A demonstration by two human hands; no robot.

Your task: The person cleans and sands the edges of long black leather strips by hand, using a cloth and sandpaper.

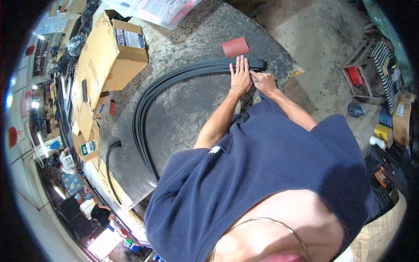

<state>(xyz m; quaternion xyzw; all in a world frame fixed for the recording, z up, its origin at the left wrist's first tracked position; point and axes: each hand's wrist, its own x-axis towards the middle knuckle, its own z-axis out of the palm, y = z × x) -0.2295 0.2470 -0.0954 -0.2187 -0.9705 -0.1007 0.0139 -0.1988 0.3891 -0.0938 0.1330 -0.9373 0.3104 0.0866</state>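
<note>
A thick bundle of long, thin black strips [150, 94] curves across the dark table. My left hand [241, 79] lies flat on top of the bundle close to its right end, fingers stretched out. Just right of it, my right hand [265, 84] rests at the near side of the bundle's end with its fingers curled in. What those fingers hold, if anything, is too small to make out. A dark red rectangular piece [235, 46] lies on the table beyond my left fingertips.
A worn dark table [187, 109] spreads before me. Cardboard boxes [126, 61] stand on its left, near a smaller black strip bundle [109, 163]. A clear plastic bag [163, 11] lies at the far edge. A stool frame [360, 81] stands on the floor at right.
</note>
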